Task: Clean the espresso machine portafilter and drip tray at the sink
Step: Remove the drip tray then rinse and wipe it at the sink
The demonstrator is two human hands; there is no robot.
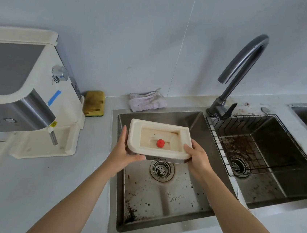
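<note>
Drip tray (159,125) above sink (158,202) | left hand (124,151) grips left edge, fingers (137,157) beneath | right hand (197,159) grips right edge, seemingly likewise

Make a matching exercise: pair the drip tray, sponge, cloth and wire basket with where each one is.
1. drip tray
2. sponge
3. cloth
4. wire basket

A. in the right basin
B. on the counter beside the coffee machine
C. held by the left hand and right hand above the left basin
D. on the counter behind the left basin

Pairs: 1-C, 2-B, 3-D, 4-A
</note>
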